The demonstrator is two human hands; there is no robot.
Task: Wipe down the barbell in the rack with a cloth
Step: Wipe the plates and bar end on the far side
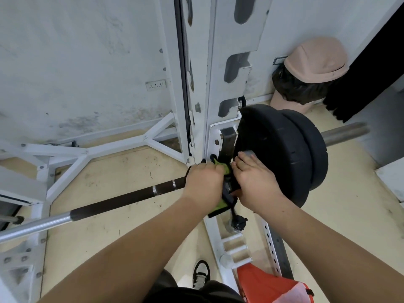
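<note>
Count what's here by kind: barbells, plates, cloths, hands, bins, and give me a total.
Barbell: 1
Plates: 2
Cloth: 1
Hands: 2, left hand, right hand
Bin: 1
Total: 7

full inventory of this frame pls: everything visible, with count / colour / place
barbell: 1, dark grip with chrome, across the rack from left to right
plates: 2, black, on the barbell's right end
cloth: 1, green, on the barbell between the hands
rack: 1, white, centre, against the wall
bin: 1, pink with black liner, back right corner
socket: 1, white, on the wall left of the rack
curtain: 1, black, far right
orange item: 1, bottom right, kind unclear
shoe: 1, black and white, bottom centre
left hand: grips the cloth on the barbell
right hand: on the barbell beside the plates, grip unclear
</note>
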